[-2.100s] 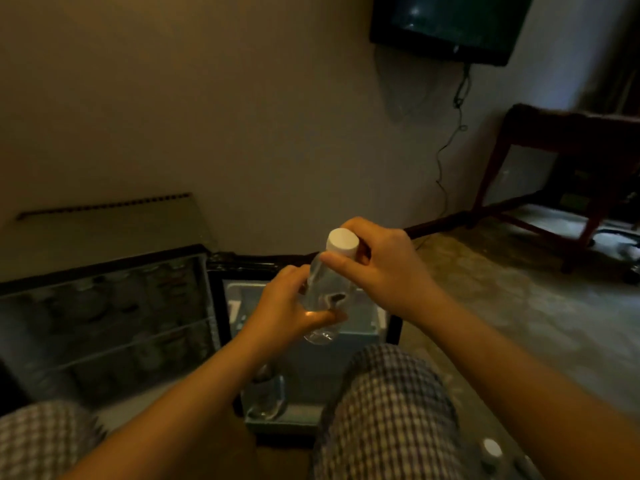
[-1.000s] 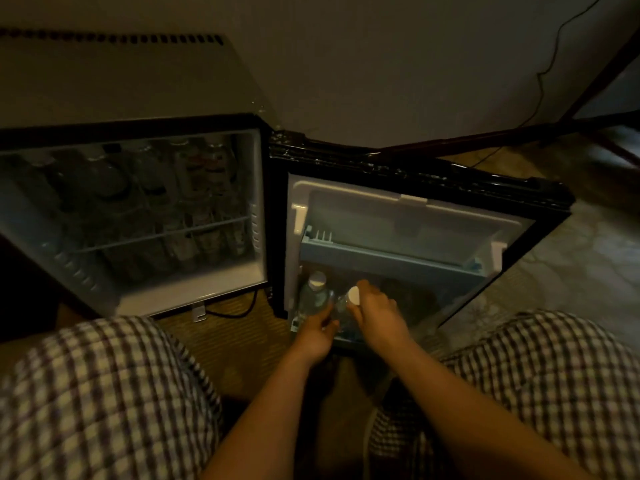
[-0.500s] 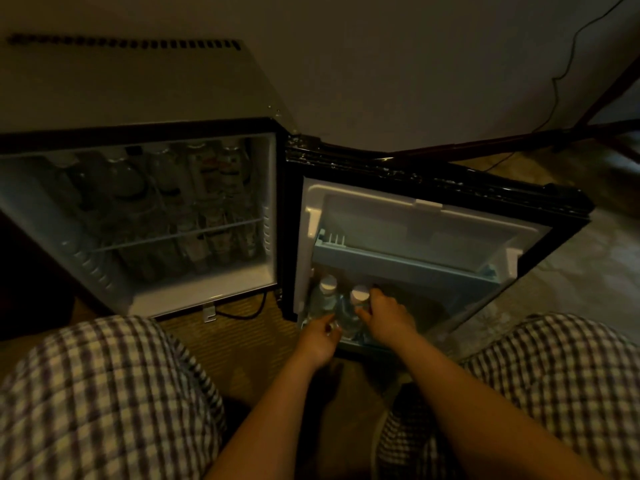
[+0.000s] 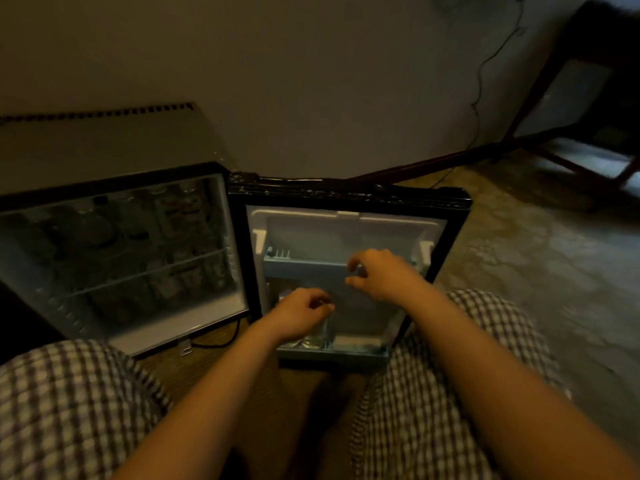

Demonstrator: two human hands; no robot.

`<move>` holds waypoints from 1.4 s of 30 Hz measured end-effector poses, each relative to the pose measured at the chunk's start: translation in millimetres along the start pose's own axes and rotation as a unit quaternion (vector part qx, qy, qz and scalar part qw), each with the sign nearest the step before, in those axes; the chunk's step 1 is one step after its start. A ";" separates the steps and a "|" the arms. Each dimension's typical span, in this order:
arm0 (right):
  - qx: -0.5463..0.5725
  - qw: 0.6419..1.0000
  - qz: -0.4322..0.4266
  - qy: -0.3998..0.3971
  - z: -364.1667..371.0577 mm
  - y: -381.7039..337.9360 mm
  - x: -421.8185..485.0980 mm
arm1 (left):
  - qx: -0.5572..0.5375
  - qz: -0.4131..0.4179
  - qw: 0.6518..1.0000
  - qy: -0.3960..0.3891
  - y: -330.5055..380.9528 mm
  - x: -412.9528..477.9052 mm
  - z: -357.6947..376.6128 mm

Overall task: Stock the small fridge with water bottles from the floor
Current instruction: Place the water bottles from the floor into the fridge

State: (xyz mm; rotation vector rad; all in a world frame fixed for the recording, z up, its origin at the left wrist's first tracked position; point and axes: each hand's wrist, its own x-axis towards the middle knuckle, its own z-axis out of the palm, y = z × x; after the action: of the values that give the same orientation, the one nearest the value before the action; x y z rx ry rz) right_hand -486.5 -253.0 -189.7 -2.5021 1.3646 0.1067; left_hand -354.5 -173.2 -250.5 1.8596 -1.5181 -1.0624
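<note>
The small fridge stands open on the floor, its shelves filled with several dim bottles. Its door is swung out to the right. Two clear water bottles stand side by side at the left end of the door's lower shelf. My left hand is in front of their tops with curled fingers, and whether it holds one is hidden. My right hand hovers higher, before the door's upper shelf, fingers loosely curled and empty.
My knees in checked fabric frame the bottom of the view. A black cord runs under the fridge. A dark wooden furniture frame stands at the back right, with a cable down the wall. Patterned floor lies to the right.
The bottle went from both hands into the door's lower shelf beside the first one. My right hand has since let go and lifted away. The view has tilted upward.
</note>
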 end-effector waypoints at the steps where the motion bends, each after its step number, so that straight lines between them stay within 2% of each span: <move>1: -0.011 1.000 0.002 0.022 -11.1 5.8 -6.5 | 0.015 0.012 1.000 0.000 12.2 -3.3 -3.4; 5: -0.057 0.994 0.024 0.088 -44.1 41.3 -38.9 | 0.030 0.065 0.997 -0.005 68.8 -11.2 -11.4; 8: -0.016 0.993 0.046 0.111 -62.2 76.3 -65.5 | 0.039 0.115 0.992 -0.031 115.9 -13.0 -5.0; 12: 0.020 0.989 0.094 0.109 -78.3 126.8 -103.5 | 0.066 0.172 0.982 -0.039 166.6 -8.8 24.2; 17: 0.049 0.984 0.153 0.078 -67.9 191.9 -143.2 | 0.128 0.179 0.973 -0.071 198.5 11.0 78.7; 20: 0.071 0.976 0.201 0.038 -44.1 233.7 -152.6 | 0.167 0.169 0.965 -0.108 209.3 20.5 114.8; 25: 0.107 0.958 0.264 -0.026 20.6 288.8 -156.4 | 0.159 0.138 0.961 -0.177 208.3 40.0 181.1; 29: 0.150 0.940 0.297 -0.072 69.6 308.5 -147.4 | 0.126 0.060 0.970 -0.202 181.6 59.8 213.2; 34: 0.186 0.925 0.322 -0.076 118.9 315.1 -125.9 | 0.119 -0.020 0.974 -0.192 143.2 70.0 235.7; 38: 0.185 0.927 0.311 -0.097 145.9 317.9 -113.4 | 0.114 -0.060 0.970 -0.205 122.2 71.2 252.3; 42: 0.177 0.930 0.317 -0.064 165.8 318.3 -107.4 | 0.114 -0.093 0.965 -0.219 110.6 66.0 266.9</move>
State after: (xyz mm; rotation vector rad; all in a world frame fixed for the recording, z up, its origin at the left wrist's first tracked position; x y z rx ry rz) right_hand -798.6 -280.9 -395.2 -1.6657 1.8851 0.1377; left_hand -631.9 -240.5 -330.2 2.0470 -1.7997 -1.5230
